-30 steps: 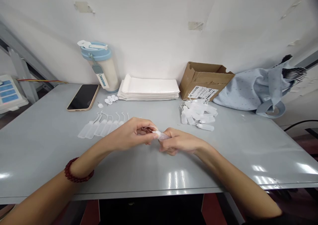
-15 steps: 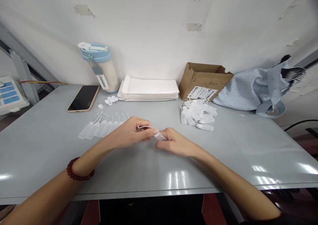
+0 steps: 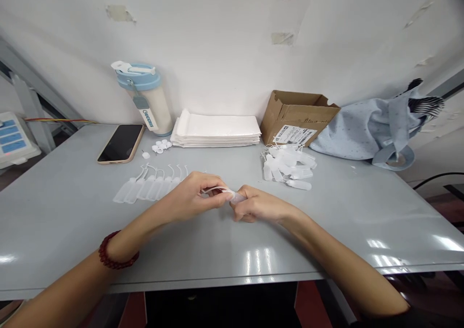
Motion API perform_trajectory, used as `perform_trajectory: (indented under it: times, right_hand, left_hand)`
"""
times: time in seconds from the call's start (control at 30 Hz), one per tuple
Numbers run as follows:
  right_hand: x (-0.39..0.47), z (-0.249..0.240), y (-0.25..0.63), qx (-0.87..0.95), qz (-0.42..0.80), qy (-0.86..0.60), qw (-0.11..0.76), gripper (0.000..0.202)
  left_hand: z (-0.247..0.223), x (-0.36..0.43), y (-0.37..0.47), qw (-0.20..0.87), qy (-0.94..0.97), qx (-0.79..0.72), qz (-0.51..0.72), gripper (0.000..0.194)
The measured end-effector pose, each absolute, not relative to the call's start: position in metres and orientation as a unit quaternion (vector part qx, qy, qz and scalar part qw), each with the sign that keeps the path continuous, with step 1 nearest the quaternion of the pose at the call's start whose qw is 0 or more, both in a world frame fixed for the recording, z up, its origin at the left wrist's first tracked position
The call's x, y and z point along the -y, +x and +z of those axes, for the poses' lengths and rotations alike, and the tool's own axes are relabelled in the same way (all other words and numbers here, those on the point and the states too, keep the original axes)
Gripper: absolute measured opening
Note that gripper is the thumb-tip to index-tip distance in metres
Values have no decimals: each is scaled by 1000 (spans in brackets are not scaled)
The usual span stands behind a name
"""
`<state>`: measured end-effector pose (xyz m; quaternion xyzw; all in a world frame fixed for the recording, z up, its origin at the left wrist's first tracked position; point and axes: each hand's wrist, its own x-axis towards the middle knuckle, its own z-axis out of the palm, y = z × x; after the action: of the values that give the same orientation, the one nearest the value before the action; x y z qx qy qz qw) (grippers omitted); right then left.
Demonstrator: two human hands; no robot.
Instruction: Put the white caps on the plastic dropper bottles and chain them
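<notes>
A translucent white tag (image 3: 237,198) with a thin strap is held between my two hands above the table. My left hand (image 3: 203,192) pinches its strap end, the strap looping over the fingers. Fingers closed round the tag's other end, my right hand (image 3: 255,204) almost touches my left. Several similar tags (image 3: 147,189) lie in a row beside my left hand, their straps pointing to the wall. A loose pile of tags (image 3: 288,164) is beyond my right hand. Small white round pieces (image 3: 161,146) sit near the phone.
Along the back of the grey table (image 3: 203,250) are a phone (image 3: 121,143), a blue-lidded bottle (image 3: 150,101), stacked white envelopes (image 3: 219,129), an open cardboard box (image 3: 297,118) and a light blue bag (image 3: 358,130). A case with blue compartments (image 3: 14,139) stands at the far left.
The fingers of my right hand have curled further round the tag, and less of it shows. My left hand has shifted slightly to the right. The camera view has moved a little.
</notes>
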<state>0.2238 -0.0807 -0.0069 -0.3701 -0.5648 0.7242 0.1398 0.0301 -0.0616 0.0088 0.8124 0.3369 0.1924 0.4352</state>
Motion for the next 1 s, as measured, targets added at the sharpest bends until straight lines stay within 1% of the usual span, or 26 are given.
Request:
perform_trajectory:
  times: [0.1,0.2,0.3,0.37,0.43,0.47,0.5,0.53,0.6,0.7,0.77,0.87,0.93,1.0]
  right_hand:
    - [81,-8,222,551,733,-372,148,37]
    - [81,-3,222,600,663,-415,168,37]
    - [76,7,234,643,576,-462,205,35]
    - [68,12,250,659,465,-529,265,36]
    - [57,14,270,647,288,-629,320,35]
    - [50,13,281,635,187,-672,331,33]
    - [45,11,292,617,88,-712,323,32]
    - [39,8,302,607,17,-735,300,30]
    - [30,1,318,606,-68,-748,260,28]
    - [22,-10,332,615,-139,-742,228,31]
    - [20,-14,335,607,-173,-743,222,36]
    - [19,-15,336,582,-214,-748,237,41]
    - [21,-13,332,576,-228,-741,259,38]
    - [25,-13,321,589,-233,-719,287,30]
  left_hand:
    - [8,60,30,440,808,-337,201,23]
    - [6,57,30,432,799,-358,217,26]
    - [4,53,28,407,769,-416,266,30]
    - [3,49,26,396,735,-455,310,33]
    - [2,45,22,383,711,-480,343,33]
    - [2,43,20,368,707,-489,355,32]
    - [1,40,18,344,708,-497,366,30]
    - [1,38,16,311,710,-506,380,28]
    - [-1,34,12,233,709,-522,413,26]
    - [-2,27,5,141,697,-539,453,24]
    - [-3,22,-1,107,685,-551,465,23]
    - [-2,17,-8,78,667,-570,473,22]
    - [-1,13,-14,61,663,-580,470,21]
    - [-1,8,-20,40,672,-590,445,21]
